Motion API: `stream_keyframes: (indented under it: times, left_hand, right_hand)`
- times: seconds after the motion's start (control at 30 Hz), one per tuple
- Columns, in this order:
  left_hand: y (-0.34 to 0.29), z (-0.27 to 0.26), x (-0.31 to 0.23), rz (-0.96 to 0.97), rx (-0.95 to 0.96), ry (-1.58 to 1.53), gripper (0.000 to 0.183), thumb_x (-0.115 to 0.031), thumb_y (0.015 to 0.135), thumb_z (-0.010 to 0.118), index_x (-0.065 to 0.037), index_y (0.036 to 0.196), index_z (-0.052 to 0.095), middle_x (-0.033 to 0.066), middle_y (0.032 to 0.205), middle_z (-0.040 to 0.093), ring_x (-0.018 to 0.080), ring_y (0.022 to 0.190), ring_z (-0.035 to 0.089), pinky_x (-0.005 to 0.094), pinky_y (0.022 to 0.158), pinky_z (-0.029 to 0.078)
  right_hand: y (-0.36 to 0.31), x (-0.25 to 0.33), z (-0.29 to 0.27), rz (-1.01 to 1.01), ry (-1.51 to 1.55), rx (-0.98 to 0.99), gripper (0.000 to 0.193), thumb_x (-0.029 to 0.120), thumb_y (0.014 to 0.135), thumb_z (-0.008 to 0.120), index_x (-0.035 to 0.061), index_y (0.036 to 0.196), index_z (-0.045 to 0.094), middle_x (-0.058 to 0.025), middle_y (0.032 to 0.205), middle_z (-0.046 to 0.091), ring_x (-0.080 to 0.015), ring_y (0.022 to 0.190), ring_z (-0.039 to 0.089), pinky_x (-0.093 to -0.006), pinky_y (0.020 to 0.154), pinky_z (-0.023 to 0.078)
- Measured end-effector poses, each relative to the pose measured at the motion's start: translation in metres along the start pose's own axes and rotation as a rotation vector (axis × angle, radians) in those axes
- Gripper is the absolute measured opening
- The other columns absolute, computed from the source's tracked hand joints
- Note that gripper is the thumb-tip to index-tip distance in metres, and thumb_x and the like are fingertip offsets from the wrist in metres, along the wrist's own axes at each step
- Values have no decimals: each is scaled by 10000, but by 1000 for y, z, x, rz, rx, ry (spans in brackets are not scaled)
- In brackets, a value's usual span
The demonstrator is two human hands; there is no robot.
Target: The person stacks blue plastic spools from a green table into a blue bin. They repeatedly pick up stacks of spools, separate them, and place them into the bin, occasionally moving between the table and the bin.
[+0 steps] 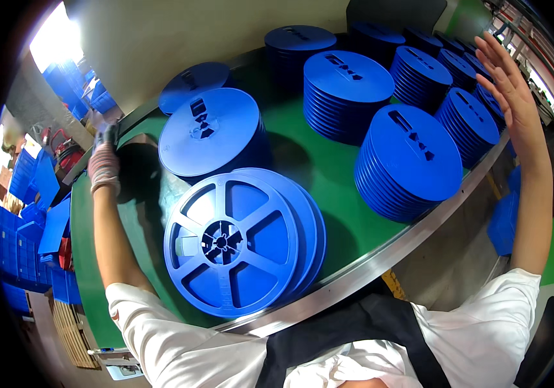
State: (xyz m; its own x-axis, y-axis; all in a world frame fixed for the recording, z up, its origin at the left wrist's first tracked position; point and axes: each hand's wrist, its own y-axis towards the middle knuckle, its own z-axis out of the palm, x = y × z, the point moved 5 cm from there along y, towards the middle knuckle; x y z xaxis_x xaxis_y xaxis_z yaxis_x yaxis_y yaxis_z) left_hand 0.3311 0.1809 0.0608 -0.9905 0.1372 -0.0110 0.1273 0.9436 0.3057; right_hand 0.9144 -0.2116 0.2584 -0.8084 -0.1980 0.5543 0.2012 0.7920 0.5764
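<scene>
My left hand, in a knitted glove with grey fingers, reaches out at the table's far left edge. Its fingers look stretched out and nothing clear shows in them; they are small and partly blurred. Bare and raised at the right, my right hand has its fingers spread and holds nothing. Between my arms a few blue spoked reels lean together on the green table. Behind them stands a stack of blue discs with slotted centres, and another disc stack lies farther back.
Several more stacks of blue discs fill the right and far parts of the table. A metal rail runs along its near edge. Blue bins are piled on the floor at the left. A blue container stands beyond the rail at the right.
</scene>
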Motion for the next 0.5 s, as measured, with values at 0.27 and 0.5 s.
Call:
stream_keyframes:
  times: [0.27,0.5]
  left_hand:
    - [-77,-30,145,-351,-518,-1230,511,7,889,509,-33,1390,418,126,1287,573,253,1154,569,346,979,468]
    - [-159,-69,326,-101,-383,-1582,422,-8,918,505,-34,1339,492,135,1258,602,237,1105,602,331,945,504]
  right_hand:
    - [-47,-43,-36,241,239,-94,602,416,993,447,57,1462,335,-160,1473,386,-271,1379,357,-384,1097,353]
    - [-60,-71,-16,284,720,-27,533,326,996,492,0,1407,392,-183,1404,457,-285,1291,470,-376,1043,422]
